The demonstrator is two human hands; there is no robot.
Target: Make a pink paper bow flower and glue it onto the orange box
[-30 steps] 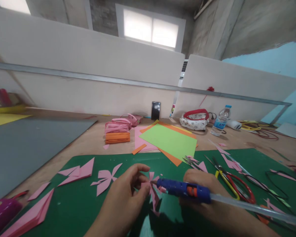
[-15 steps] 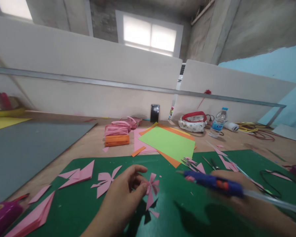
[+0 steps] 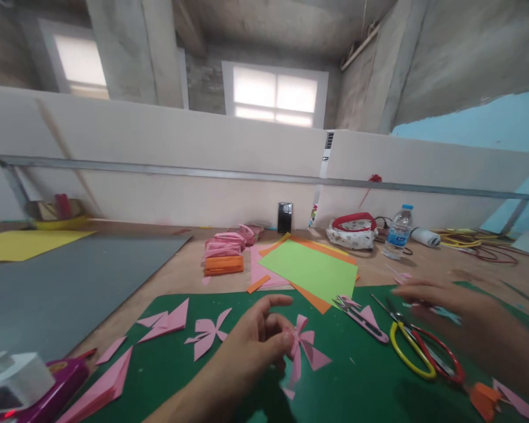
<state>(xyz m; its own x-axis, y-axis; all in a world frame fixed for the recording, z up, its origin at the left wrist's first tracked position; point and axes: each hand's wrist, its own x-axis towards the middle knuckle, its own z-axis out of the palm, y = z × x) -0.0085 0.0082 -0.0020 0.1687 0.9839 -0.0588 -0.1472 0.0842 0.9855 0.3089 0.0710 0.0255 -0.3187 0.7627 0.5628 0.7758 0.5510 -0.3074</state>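
My left hand (image 3: 258, 338) pinches a pink paper bow (image 3: 303, 343) between thumb and fingertips, just above the green cutting mat (image 3: 167, 376). The bow's loops and pointed tails spread to the right of the fingers. My right hand (image 3: 449, 311), slightly blurred, hovers over the mat's right side with fingers stretched out and nothing visible in them. Under and beside it lie scissors (image 3: 412, 349) with one yellow and one red handle, a pink thread snipper (image 3: 364, 322) and paper scraps. Another pink paper bow (image 3: 208, 333) lies left of my left hand.
Folded pink paper pieces (image 3: 170, 322) lie on the mat's left. A purple glue gun (image 3: 66, 379) and a white device (image 3: 15, 382) sit at the lower left. Green and orange sheets (image 3: 311, 267), a phone (image 3: 284, 217), a pouch (image 3: 351, 232) and a water bottle (image 3: 398, 233) stand farther back.
The blue glue gun that was in my right hand is no longer in view, and that hand has moved right. My left hand still holds the bow, now turned. The view has shifted upward.
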